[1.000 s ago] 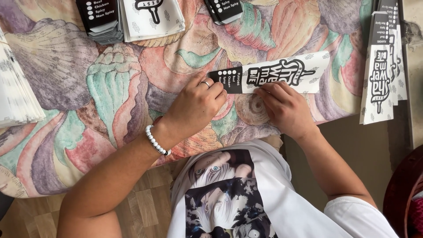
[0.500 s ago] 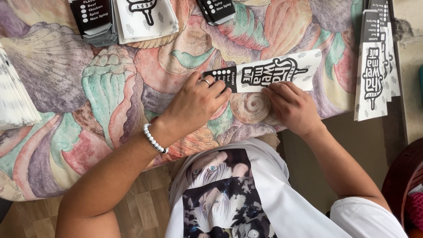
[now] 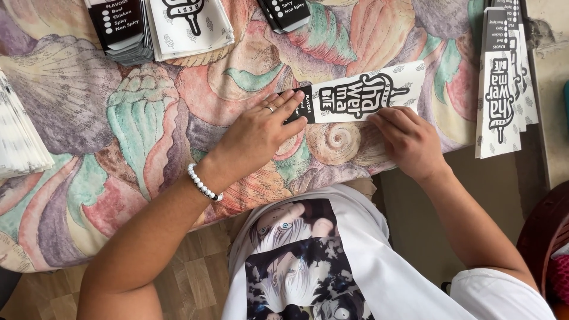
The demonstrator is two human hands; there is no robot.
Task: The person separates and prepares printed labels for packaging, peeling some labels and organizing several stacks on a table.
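A long white paper sleeve [image 3: 361, 93] with black lettering and a black end lies flat on a cloth printed with seashells [image 3: 148, 118]. My left hand [image 3: 261, 130], with a ring and a white bead bracelet, lies flat with its fingertips pressing the sleeve's black end. My right hand [image 3: 406, 142] rests with its fingers curled along the sleeve's lower right edge, pressing it down onto the cloth.
Stacks of the same printed sleeves lie around: black-ended ones at top left [image 3: 121, 29], white ones beside them [image 3: 189, 24], another at top centre [image 3: 287, 12], a long pile at the right [image 3: 504, 77], and a stack at the left edge [image 3: 18, 136]. A red chair [image 3: 545, 237] stands at lower right.
The sleeve and both hands have kept together; my left fingers slid slightly along the black end. The view shifted a little, so everything sits somewhat lower and to the right.
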